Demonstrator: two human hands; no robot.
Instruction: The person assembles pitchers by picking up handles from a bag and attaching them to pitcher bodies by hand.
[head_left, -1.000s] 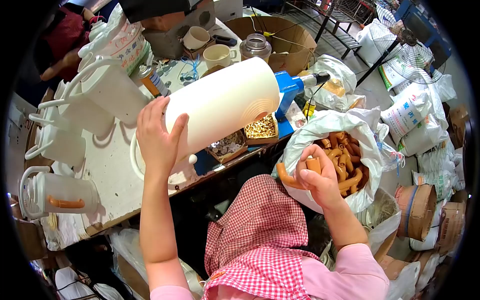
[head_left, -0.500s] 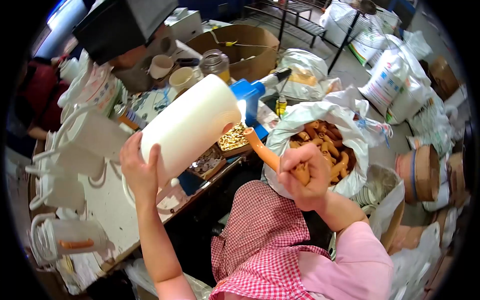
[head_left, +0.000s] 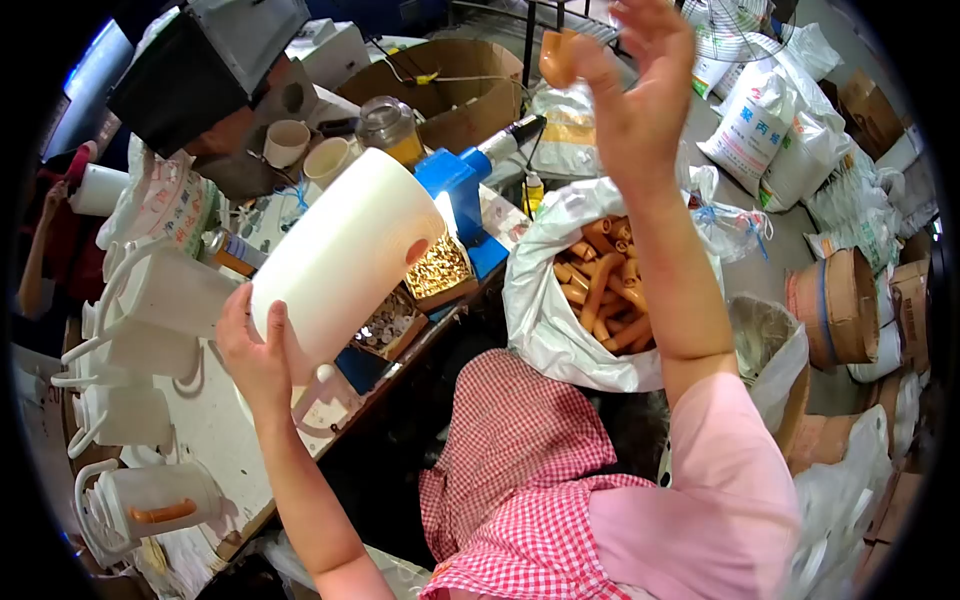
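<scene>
My left hand (head_left: 255, 345) is wrapped around the lower end of a white, jug-like plastic cylinder (head_left: 345, 255), which leans up and to the right over the bench. A small orange-brown round spot shows on its side near the far end. My right hand (head_left: 645, 90) is raised at the top of the view, blurred by motion. An orange curved handle (head_left: 557, 58) sits at its thumb, partly hidden by the hand. Below that arm stands a white sack (head_left: 535, 320) full of orange curved handles (head_left: 600, 290). A blue tool (head_left: 450, 185) is just behind the cylinder.
White jugs (head_left: 165, 300) line the bench's left side, one with an orange handle (head_left: 163, 513). Boxes of gold-coloured parts (head_left: 435, 268) and small pieces (head_left: 385, 325) lie along the bench edge. A glass jar (head_left: 390, 130) stands behind. Another person's arm (head_left: 38, 250) shows at far left.
My right hand has risen from beside the sack to the top of the view, taking the orange handle with it. My left hand and the cylinder have shifted slightly left in view.
</scene>
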